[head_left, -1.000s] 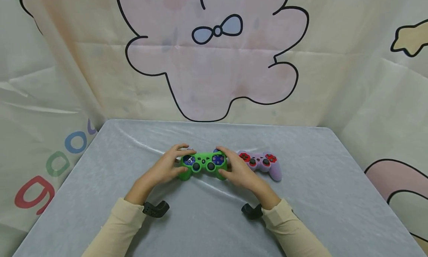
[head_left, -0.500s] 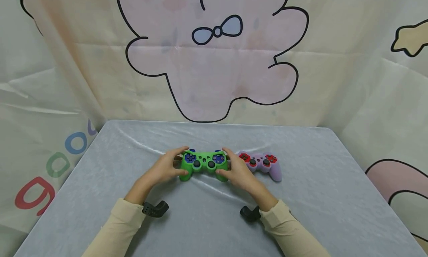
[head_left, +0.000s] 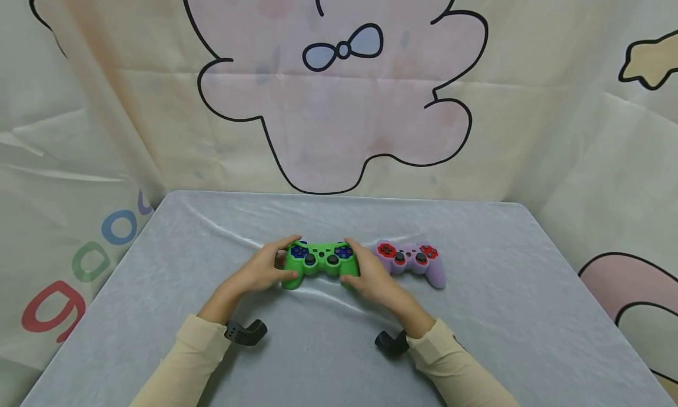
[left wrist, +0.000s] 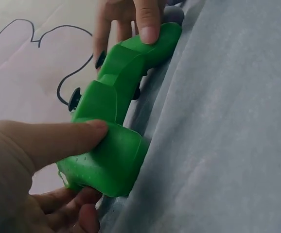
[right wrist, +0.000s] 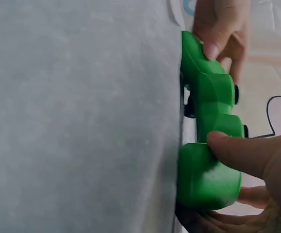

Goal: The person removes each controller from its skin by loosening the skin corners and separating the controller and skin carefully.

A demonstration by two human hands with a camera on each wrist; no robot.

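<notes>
As left hand [head_left: 262, 267] and right hand [head_left: 371, 277] hold the green controller [head_left: 321, 264] | we log long axis crosswise between gripping fingers [left wrist: 72, 141]

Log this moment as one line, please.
left hand: grips green controller, left end | right hand: grips its right end | purple controller: on table, right of green controller

A purple controller [head_left: 411, 259] lies on the grey cloth [head_left: 328, 360] before you. You face a curtain [head_left: 551, 124] showing a pink, bow-tied figure [head_left: 339, 110].
</notes>
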